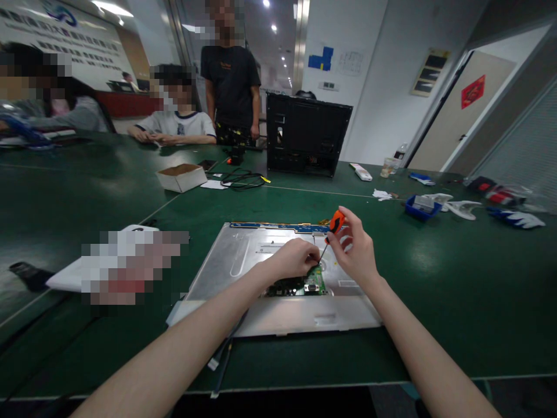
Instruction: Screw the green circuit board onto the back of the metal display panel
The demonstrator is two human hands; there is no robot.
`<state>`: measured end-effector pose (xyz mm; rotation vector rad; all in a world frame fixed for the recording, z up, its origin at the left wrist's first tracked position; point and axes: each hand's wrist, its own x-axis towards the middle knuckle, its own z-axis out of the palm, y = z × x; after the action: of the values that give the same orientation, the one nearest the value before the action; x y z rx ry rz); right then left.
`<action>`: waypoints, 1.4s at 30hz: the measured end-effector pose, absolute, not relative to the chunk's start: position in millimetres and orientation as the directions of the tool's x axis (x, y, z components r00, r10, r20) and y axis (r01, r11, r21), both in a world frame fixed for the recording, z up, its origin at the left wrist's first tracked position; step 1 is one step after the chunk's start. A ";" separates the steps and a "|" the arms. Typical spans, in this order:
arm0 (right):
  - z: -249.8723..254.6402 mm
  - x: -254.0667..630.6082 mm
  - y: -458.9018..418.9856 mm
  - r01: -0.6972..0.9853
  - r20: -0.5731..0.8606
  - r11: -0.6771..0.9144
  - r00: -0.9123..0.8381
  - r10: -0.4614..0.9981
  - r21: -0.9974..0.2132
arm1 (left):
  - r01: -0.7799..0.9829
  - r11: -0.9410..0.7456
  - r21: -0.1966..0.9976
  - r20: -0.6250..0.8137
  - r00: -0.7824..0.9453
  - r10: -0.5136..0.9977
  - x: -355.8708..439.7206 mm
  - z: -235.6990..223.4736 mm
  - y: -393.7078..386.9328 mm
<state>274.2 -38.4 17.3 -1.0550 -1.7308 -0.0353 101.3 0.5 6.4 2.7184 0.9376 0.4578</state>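
Note:
An orange-and-black screwdriver (335, 224) is in my right hand (359, 247), its handle pinched between the fingers. The shaft slants down to the left, and its tip meets the upper right corner of a green circuit board (321, 280). My left hand (296, 257) is closed beside that tip, thumb and fingers pressed together. What those fingers hold, if anything, is hidden. The board sits on the metal back of a flat display panel (235, 255), which lies flat on the table. Along the panel's far edge runs a blue circuit strip (265, 226). My left hand covers part of the green board.
On the green table (435, 302) stand a black monitor casing (308, 133), an open white box (183, 178) and a blue tray (421, 208). Black cables (243, 179) lie behind the panel. Several people are across the table, one standing person (230, 87) among them.

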 end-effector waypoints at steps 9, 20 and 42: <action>20.9 275.3 -38.2 0.646 0.799 0.646 -0.091 0.595 -0.407 | 0.565 -0.761 0.319 0.207 0.742 0.637 101.5 8.2 -0.8; 16.6 274.0 -37.6 0.655 0.787 0.611 -0.039 0.616 -0.445 | 0.562 -0.767 0.310 0.204 0.748 0.631 101.2 6.8 0.9; 15.7 273.9 -36.1 0.649 0.809 0.617 -0.004 0.588 -0.446 | 0.568 -0.764 0.307 0.200 0.746 0.635 101.0 6.8 1.0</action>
<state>273.9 -36.1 15.7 -1.0326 -1.6728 -0.0646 101.0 1.0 6.8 2.7190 0.9510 0.4333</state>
